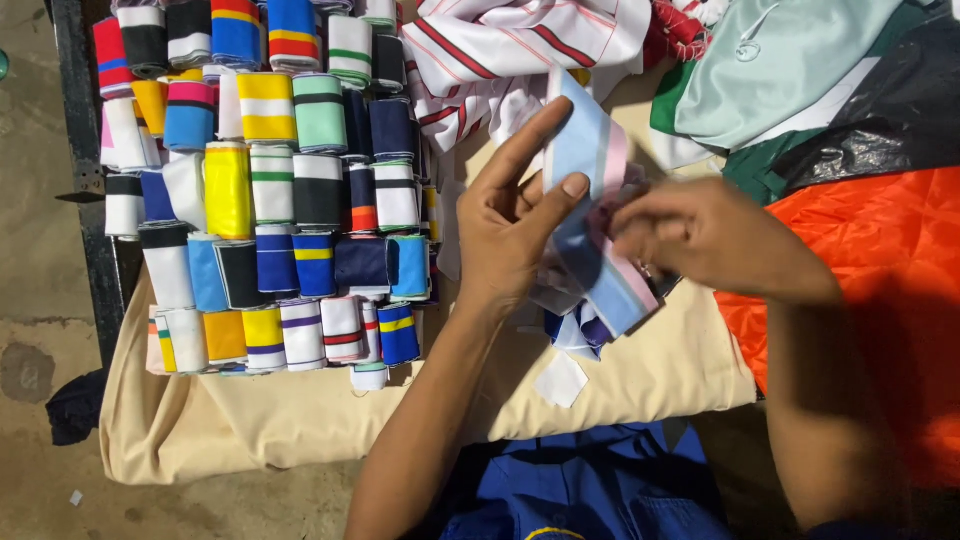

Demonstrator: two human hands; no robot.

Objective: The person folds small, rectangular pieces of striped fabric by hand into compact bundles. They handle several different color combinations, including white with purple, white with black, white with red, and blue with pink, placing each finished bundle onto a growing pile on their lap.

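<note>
Beige cloth [300,415] covers a work table where two bare hands handle one striped strip [592,215] of light blue, white and pink knit band. Left hand [510,220] pinches the strip between thumb and fingers, with the forefinger stretched straight up along its edge. Right hand [690,235] closes its curled fingers on the strip from the other side. Strip runs lengthwise from upper left to lower right, its top end above the left forefinger and its lower end hanging just past the right hand. Several loose band pieces [575,330] lie under the hands. Dozens of rolled bands [270,200], too many to count, fill the table's left part. Orange fabric [880,260] crowds the right edge; bare beige cloth lies open nearest the person.
</note>
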